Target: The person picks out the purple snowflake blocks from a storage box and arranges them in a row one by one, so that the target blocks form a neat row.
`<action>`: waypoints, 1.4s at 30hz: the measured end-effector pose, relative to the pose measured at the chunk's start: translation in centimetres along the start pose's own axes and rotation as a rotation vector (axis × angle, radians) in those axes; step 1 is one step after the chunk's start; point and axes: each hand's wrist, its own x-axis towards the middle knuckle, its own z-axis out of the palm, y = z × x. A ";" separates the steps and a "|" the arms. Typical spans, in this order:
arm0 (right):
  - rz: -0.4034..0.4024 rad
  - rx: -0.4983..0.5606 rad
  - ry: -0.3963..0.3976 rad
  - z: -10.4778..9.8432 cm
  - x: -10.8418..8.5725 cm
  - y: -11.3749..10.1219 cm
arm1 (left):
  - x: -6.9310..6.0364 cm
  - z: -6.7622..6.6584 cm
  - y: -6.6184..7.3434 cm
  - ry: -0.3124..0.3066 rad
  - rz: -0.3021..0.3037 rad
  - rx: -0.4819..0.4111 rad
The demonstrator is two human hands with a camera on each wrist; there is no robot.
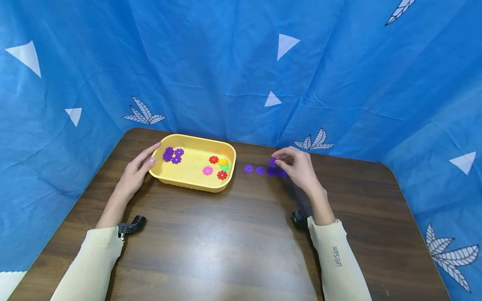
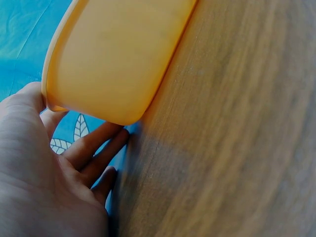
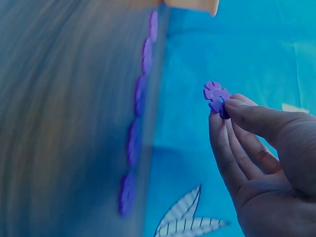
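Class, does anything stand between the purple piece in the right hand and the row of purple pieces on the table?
Nothing visible does: the right wrist view shows an open gap between the held piece and the row.

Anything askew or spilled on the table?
Nothing stands out: the yellow tray sits upright, purple flower-shaped discs on the table form a neat row, and the right grip holds another purple disc.

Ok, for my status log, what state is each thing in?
Yellow tray: upright, uncovered.
Purple cluster: in the tray, some overlapping.
Mixed-colour pieces: grouped at the tray's other end.
Held piece: purple, raised above the table.
Purple row: lying on the table.
Left hand: touching the tray's rim.
Right hand: pinching the held piece.
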 end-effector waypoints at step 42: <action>0.258 -0.259 -0.005 -5.5 -3.8 6.9 | 0.1 0.0 -0.2 0.003 0.009 0.008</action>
